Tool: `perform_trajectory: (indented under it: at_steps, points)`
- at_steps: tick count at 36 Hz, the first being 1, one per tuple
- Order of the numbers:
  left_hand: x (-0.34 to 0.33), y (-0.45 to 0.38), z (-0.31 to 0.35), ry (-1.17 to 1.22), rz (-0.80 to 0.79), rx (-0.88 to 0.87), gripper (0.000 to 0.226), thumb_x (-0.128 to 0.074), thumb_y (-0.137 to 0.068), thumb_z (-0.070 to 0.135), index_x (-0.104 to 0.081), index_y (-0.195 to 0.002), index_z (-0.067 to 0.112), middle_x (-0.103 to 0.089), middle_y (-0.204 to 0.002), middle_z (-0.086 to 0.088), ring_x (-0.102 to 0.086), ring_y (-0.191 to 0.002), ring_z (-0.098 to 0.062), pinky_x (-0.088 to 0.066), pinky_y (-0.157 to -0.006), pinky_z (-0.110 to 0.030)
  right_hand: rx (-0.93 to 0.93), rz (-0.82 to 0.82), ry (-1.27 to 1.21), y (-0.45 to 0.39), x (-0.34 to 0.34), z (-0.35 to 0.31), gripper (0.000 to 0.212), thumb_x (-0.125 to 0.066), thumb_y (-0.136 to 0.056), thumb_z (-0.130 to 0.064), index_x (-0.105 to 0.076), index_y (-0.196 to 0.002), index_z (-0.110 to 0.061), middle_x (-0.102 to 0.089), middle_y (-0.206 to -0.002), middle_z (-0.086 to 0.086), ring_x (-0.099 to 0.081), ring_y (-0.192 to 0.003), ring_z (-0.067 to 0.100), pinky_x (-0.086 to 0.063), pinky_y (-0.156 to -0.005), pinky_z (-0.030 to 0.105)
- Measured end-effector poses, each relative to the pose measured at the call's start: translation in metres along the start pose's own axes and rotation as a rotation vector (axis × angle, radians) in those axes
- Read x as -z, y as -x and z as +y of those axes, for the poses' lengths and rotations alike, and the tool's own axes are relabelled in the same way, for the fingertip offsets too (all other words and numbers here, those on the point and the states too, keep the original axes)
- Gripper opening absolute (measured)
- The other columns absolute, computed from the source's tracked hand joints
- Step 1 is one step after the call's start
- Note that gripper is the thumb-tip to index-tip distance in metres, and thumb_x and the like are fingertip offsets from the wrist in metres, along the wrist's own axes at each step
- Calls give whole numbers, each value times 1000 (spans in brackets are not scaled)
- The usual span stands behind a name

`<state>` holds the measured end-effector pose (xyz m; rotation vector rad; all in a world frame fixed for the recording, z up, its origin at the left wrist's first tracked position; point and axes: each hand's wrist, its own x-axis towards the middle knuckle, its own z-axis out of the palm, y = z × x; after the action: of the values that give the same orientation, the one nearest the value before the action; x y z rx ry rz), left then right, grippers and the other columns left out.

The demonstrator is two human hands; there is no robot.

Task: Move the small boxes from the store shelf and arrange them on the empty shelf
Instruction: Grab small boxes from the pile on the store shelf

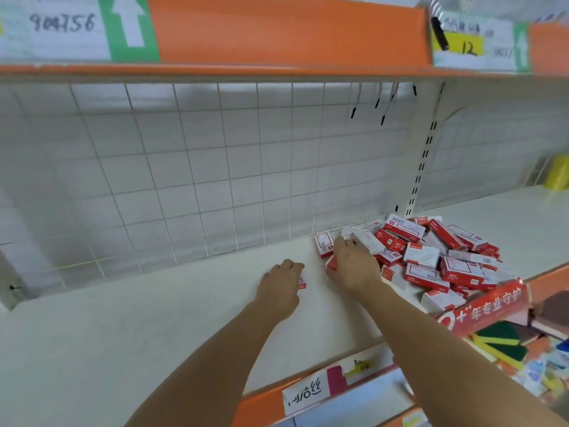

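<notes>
Head view. Left hand [281, 283] lies palm-down on the white shelf [154, 318], fingers curled over a small box [302, 282] — only its red-and-white corner shows. Right hand [354, 266] reaches into the left edge of the box pile [431, 260], fingers bent around a red box [332, 264], mostly hidden. One box [324, 242] stands against the wire grid [215, 180]. Label writing is blurred.

left hand [281, 286]: showing bare, no glove, no ring | right hand [354, 266]: showing bare, no glove, no ring | wrists: wearing no watch or band | forearms: both running uncovered to the bottom frame edge, no sleeve showing anywhere in view
</notes>
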<state>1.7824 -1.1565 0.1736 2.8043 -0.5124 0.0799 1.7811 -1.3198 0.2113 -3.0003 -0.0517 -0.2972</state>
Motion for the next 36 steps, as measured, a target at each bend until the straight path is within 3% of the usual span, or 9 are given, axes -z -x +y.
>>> perform_trajectory:
  at_steps: [4,7,9,12,14,17,23,29,36]
  points:
    - [-1,1,0,-12,-15,33,54,-49,-93,7,-36,-144,19,-41,-137,-7,-41,-125,-26,-37,-102,-34,40,-127,-98,12,5,1,46,-58,-89,-48,-45,-118,-14,-56,-119,5,-55,-109,24,-42,-79,33]
    - [0,3,1,-40,-17,49,54,-47,-94,8,-35,-145,21,-42,-138,-5,-40,-125,-25,-39,-100,-34,67,-156,-62,18,5,0,46,-50,-92,-50,-42,-121,-15,-60,-115,5,-58,-105,24,-38,-71,30]
    - [2,4,2,-50,-20,68,53,-46,-95,8,-35,-145,22,-42,-139,-4,-39,-127,-24,-40,-99,-35,80,-158,-45,22,5,-2,48,-49,-94,-44,-36,-130,-15,-61,-120,8,-59,-107,26,-43,-75,32]
    - [6,10,1,-70,-27,103,54,-44,-95,7,-34,-145,23,-42,-139,-3,-39,-127,-23,-42,-98,-36,101,-187,-62,27,6,-7,59,-50,-95,-36,-26,-146,-16,-52,-137,8,-53,-122,26,-45,-93,36]
    - [10,17,-2,-82,-21,125,53,-44,-95,7,-36,-145,23,-44,-137,-3,-40,-126,-24,-43,-98,-36,109,-183,-101,29,6,-10,57,-53,-94,-31,-31,-145,-16,-49,-141,6,-49,-126,24,-42,-99,36]
    - [15,33,-7,-86,6,169,52,-44,-95,5,-39,-143,24,-46,-135,-2,-42,-125,-23,-43,-97,-36,155,-179,-152,31,5,-19,47,-54,-92,-24,-42,-137,-17,-52,-136,5,-50,-123,23,-42,-96,34]
    - [29,78,-24,-86,71,274,51,-45,-95,6,-41,-143,24,-49,-135,-2,-45,-123,-23,-44,-95,-35,332,-191,-151,41,3,-60,51,-51,-96,-30,-37,-144,-19,-45,-143,2,-42,-131,20,-35,-104,32]
    - [52,139,-53,-97,114,400,49,-45,-93,6,-47,-138,24,-53,-127,-3,-49,-118,-24,-46,-91,-36,481,-202,-204,65,1,-121,53,-53,-95,-30,-38,-144,-17,-49,-141,4,-46,-128,22,-37,-103,32]
    - [80,212,-90,-111,189,540,49,-44,-94,7,-45,-141,22,-52,-131,-6,-48,-121,-25,-44,-98,-38,633,-189,-245,102,7,-194,45,-59,-93,-28,-47,-134,-17,-58,-129,4,-55,-115,23,-43,-91,30]
